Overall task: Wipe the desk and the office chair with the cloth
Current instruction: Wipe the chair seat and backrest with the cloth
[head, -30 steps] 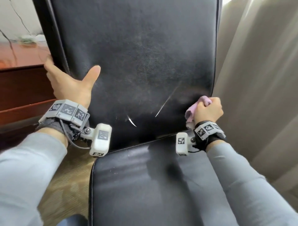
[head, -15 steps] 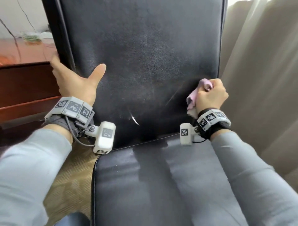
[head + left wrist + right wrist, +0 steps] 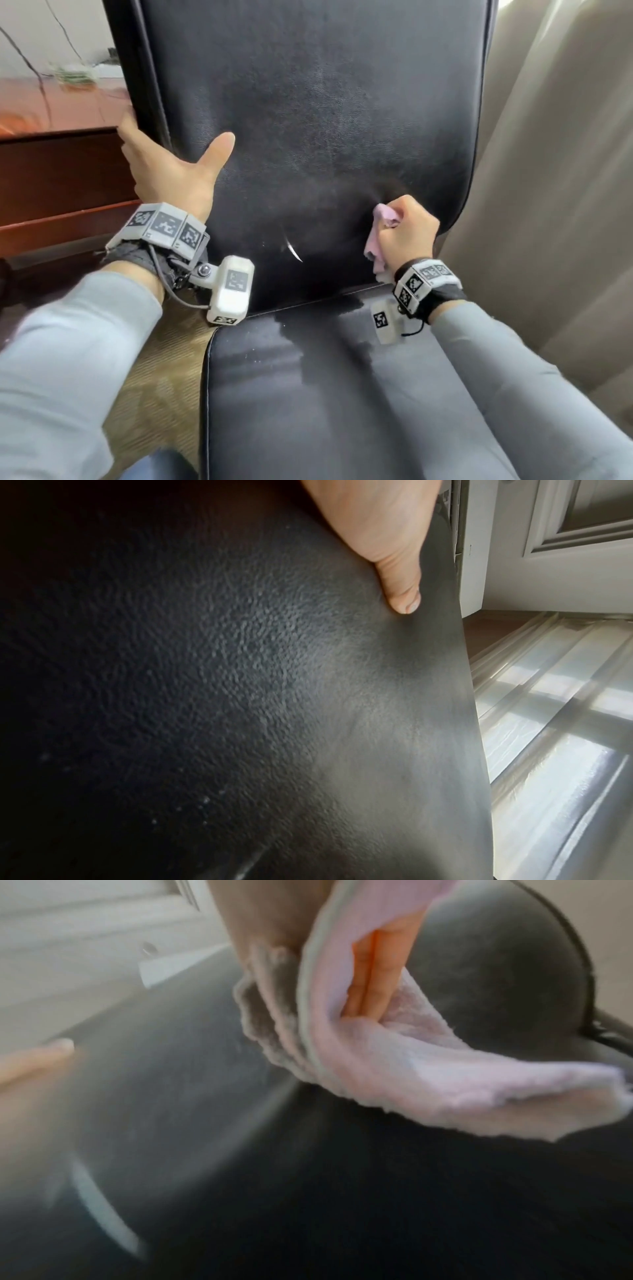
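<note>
2 hands [image 3: 171, 171] [image 3: 407, 229] on chair [image 3: 325, 120]: left grips edge, right cloth [image 3: 378, 240].

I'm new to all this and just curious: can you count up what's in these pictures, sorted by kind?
Hands: 2, left hand and right hand
Wrist cameras: 2
Pink cloth: 1
Black office chair: 1
Wooden desk: 1
Beige curtain: 1
Total: 8

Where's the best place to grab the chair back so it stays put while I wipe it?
Probably its left side edge, from the left, as the left hand does: fingers round behind, thumb on the front. The chair back is a broad flat panel; only its thin edges fit a hand, leaving the front free for the cloth.
</note>
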